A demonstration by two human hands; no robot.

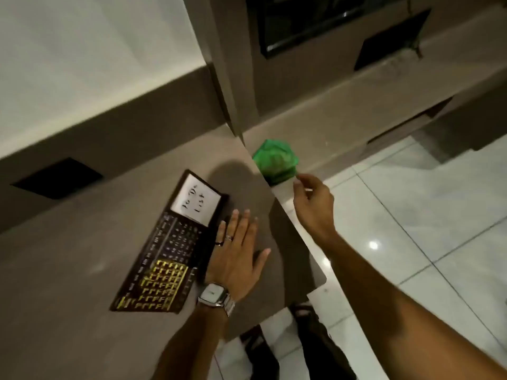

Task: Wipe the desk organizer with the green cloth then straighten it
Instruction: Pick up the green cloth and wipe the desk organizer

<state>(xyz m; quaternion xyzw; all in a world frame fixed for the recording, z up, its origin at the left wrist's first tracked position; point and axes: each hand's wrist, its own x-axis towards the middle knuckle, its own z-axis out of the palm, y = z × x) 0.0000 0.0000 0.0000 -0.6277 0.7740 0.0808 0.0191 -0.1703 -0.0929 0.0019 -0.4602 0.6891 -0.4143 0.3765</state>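
The desk organizer [167,248] is a flat dark pad with a white to-do note at its far end and gold calendar marks near me; it lies askew on the grey-brown desk [68,270]. My left hand [236,256] rests flat and open on the desk, touching the organizer's right edge. The green cloth [275,161] sits crumpled beyond the desk's right edge, on a lower ledge. My right hand [312,201] hovers just right of and below the cloth, fingers loosely curled, holding nothing.
The desk's right edge [288,215] runs diagonally between my hands. A wall column [233,78] stands behind the cloth. A dark cut-out [59,178] lies at the desk's far left. White tiled floor [411,215] spreads to the right; my feet [274,349] show below.
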